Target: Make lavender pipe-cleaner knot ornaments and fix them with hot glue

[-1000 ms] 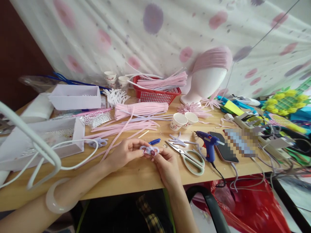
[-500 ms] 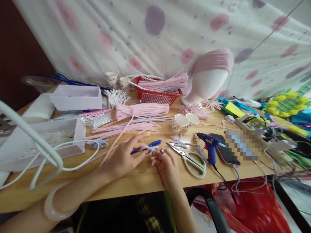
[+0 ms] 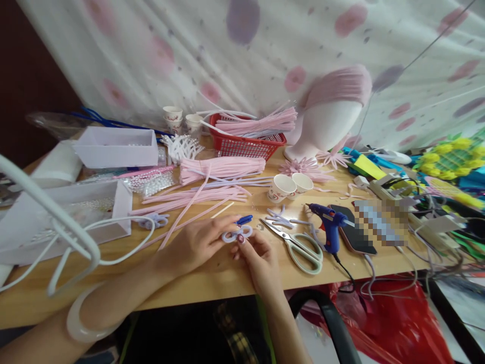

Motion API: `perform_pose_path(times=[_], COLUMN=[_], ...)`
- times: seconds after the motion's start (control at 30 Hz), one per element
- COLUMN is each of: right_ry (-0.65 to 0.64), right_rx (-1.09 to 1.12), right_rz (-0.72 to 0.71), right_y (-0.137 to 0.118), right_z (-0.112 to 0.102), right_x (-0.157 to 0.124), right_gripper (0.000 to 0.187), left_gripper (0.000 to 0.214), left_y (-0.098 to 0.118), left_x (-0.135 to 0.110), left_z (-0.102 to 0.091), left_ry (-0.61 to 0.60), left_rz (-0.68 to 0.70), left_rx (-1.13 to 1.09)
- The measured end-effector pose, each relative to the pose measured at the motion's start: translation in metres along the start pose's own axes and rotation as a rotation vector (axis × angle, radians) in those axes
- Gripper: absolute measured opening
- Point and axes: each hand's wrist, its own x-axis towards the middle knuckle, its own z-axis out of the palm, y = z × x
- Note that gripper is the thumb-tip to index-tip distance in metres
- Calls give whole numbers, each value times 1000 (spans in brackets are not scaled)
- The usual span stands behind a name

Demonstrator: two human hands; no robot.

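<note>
Between my fingertips is a pale lavender pipe cleaner (image 3: 247,231) bent into small loops. My left hand (image 3: 200,241) pinches it from the left. My right hand (image 3: 258,255) grips its other side, thumb on top, with the lower fingers curled underneath. Just behind the loops lies a blue pen (image 3: 244,220), partly covered by my left fingers. Green-handled scissors (image 3: 303,253) rest to the right of my right hand, blades half apart. Short lavender pipe cleaner pieces (image 3: 279,217) are scattered beyond the scissors.
A blue glue gun (image 3: 329,225) and a phone (image 3: 356,235) lie at the right. Paper cups (image 3: 281,189), pink pipe cleaner bundles (image 3: 223,168), a red basket (image 3: 246,146) and a foam head (image 3: 329,121) stand behind. White trays (image 3: 123,215) and a white cable (image 3: 147,237) are left.
The lavender pipe cleaner loops have turned and now show more openly between my fingers. My left fingers have moved over the pen, hiding more of it. The view has shifted slightly.
</note>
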Motion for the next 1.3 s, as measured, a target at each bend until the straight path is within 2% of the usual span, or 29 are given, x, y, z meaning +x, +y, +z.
perform_pose_path(times=[0.13,0.2,0.4,0.5,0.57,0.67,0.83,0.9,1.0,1.13,1.3], right_ry=[28,31,33,36,45,72,95,93,97,98,91], right_rx=[27,42,91,109,112,108,96,87,64,14,-63], right_rz=[15,29,43,26,7,-20,-42,-46,-56,-71,-81], right_y=[3,4,4,5,7,7,6,6,7,8,4], right_z=[-2,-3,-3,-4,-4,-4,-2,-2,-3,-3,0], right_x=[0,0,2,3,3,2,1,1,1,0,0], right_gripper=[31,31,28,24,22,18,13,13,13,13,16], left_gripper=[55,55,50,46,44,43,15,16,24,29,19], left_y=[7,10,18,22,24,26,25,25,26,29,30], left_x=[5,7,8,8,9,10,15,16,17,19,19], left_z=[2,2,-2,-4,-3,1,10,12,14,14,14], left_ry=[46,39,-16,-32,-33,-5,-89,-100,-54,42,160], left_rz=[-178,-221,-120,-126,-207,-437,-766,-864,-993,-1098,-1068], left_rx=[-107,-157,-169,-174,-238,-456,-745,-835,-949,-1007,-973])
